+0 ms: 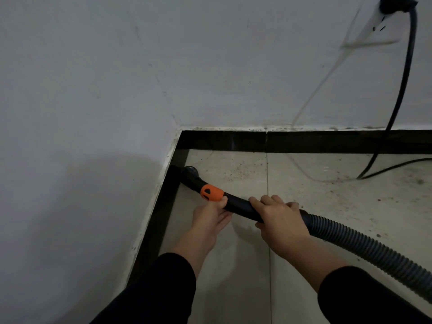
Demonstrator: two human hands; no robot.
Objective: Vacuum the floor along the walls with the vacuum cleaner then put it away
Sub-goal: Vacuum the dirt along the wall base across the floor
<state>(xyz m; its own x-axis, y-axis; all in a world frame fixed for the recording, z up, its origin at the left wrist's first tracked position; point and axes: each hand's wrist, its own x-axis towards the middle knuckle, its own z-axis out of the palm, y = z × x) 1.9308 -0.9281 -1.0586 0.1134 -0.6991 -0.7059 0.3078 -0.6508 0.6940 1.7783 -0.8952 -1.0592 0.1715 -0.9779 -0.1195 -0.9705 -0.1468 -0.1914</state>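
The vacuum's black handle tube [238, 204] has an orange collar [211, 193] and ends in a black nozzle [190, 172] that sits on the floor in the corner against the black baseboard [161, 216]. My left hand [210, 217] holds the tube from below, just behind the orange collar. My right hand [279, 218] grips the tube from above, where it meets the ribbed grey hose [364, 244]. The hose runs off to the lower right. The vacuum body is out of view.
Light floor tiles [304, 206] carry scattered dust and crumbs near the back baseboard [304, 141]. A black power cord [402, 90] hangs from a wall socket [383, 22] at top right and trails across the floor. White walls meet in the corner.
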